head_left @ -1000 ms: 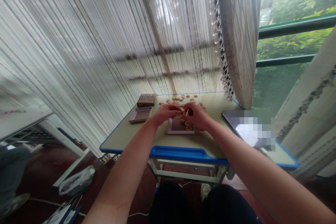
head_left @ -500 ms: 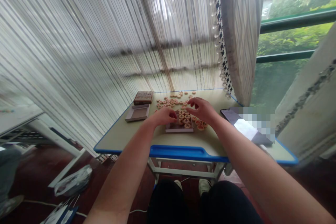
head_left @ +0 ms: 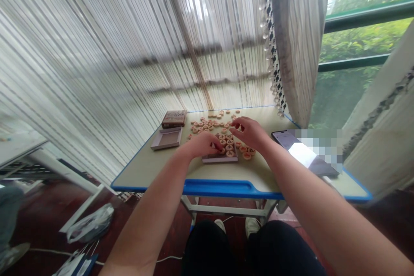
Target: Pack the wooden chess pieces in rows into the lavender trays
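Note:
Round wooden Chinese chess pieces with carved characters lie in rows in a shallow box tray. My left hand reaches over the tray's left part, its fingers closed at a chess piece beside the rows; the fingertips partly hide it. Just beyond the tray's far right corner hovers my right hand, with thumb and fingers apart and nothing visible between them. Several loose pieces lie to the right of the tray, under my right wrist. More pieces are scattered behind it.
At the table's left stand an open box lid and a printed box. A phone and a partly pixelated flat object lie on the right. The table has a blue edge. String curtains hang behind it.
My left hand has moved slightly right and down, its fingers now at a piece in the tray. The pieces there stand in straighter rows. My right hand stays nearly still.

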Available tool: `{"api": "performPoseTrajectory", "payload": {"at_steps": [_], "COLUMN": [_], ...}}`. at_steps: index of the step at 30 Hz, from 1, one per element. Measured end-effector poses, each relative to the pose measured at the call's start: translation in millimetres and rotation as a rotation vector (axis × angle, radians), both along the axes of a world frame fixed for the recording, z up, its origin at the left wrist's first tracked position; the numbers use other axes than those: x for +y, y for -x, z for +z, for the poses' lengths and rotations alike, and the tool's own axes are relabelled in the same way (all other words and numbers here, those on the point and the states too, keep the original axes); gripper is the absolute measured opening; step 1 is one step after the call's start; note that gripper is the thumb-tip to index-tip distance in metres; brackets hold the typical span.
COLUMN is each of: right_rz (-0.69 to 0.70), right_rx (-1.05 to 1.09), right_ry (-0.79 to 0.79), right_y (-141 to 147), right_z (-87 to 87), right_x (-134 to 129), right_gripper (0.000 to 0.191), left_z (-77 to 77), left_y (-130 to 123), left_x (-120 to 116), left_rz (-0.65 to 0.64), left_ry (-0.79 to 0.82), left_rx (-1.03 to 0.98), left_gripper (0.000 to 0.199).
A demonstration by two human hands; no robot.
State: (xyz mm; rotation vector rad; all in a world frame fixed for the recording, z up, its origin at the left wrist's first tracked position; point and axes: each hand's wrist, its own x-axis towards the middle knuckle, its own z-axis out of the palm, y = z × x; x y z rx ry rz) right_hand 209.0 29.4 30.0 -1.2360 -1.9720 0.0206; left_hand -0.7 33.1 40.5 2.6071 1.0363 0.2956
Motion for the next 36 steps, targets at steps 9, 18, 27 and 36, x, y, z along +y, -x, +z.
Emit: {"api": "performPoseTrajectory", "payload": {"at_steps": [9,18,27,36], "right_rz": [-0.589,-0.618,-0.520,-0.525], "right_rx": [-0.043,-0.034,-0.226,-0.284], "right_ry": [0.419,0.538,0.664,0.736], "right_y": [-26.3,-32.8,-33.3,-29.1], "right_z": [-2.7,-6.7,-4.7,13.9], "right_x": [11.1,16.0,15.4,-5.1], "right_gripper": [0.028,0.051,0.040,0.041], "left_z": [0.0,1.3,-1.7,-11.3], "left_y": [-4.5,0.6,0.9,4.3], "left_x": [-1.9,-0.8,3.5,18.2], "left_rz": [0.031,0.060,0.025,0.291], "left_ry": [0.021,0.026,0.065,-0.309], "left_rx": [-0.037,-0.072,-0.072,-0.194], "left_gripper": [0.018,0.022,0.023,0.023]}}
